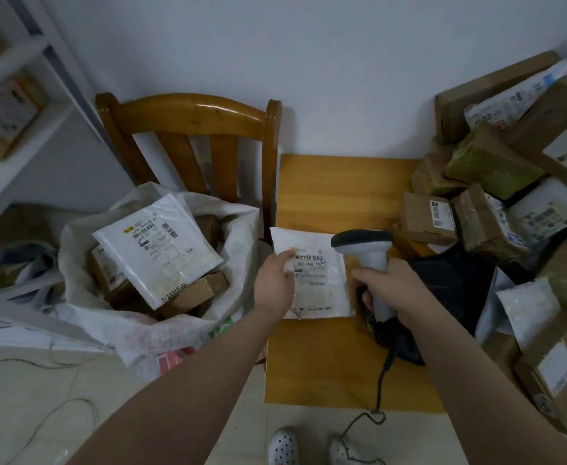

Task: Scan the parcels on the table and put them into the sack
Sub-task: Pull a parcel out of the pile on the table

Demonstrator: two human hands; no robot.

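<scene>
My left hand [274,280] grips the left edge of a flat white parcel [319,280] with a barcode label, held over the wooden table [335,193]. My right hand [386,286] holds a grey handheld scanner [369,250] by its handle, its head just right of the parcel's label. To the left, a white woven sack [241,236] stands open on the floor, holding a white mailer [156,243] on top of brown boxes. A heap of cardboard boxes and bags [496,203] covers the table's right side.
A wooden chair [191,112] stands behind the sack against the wall. White shelves [17,135] with boxes are at the left. The scanner's cable [381,380] hangs off the table's front edge. A black bag [456,280] lies right of my right hand.
</scene>
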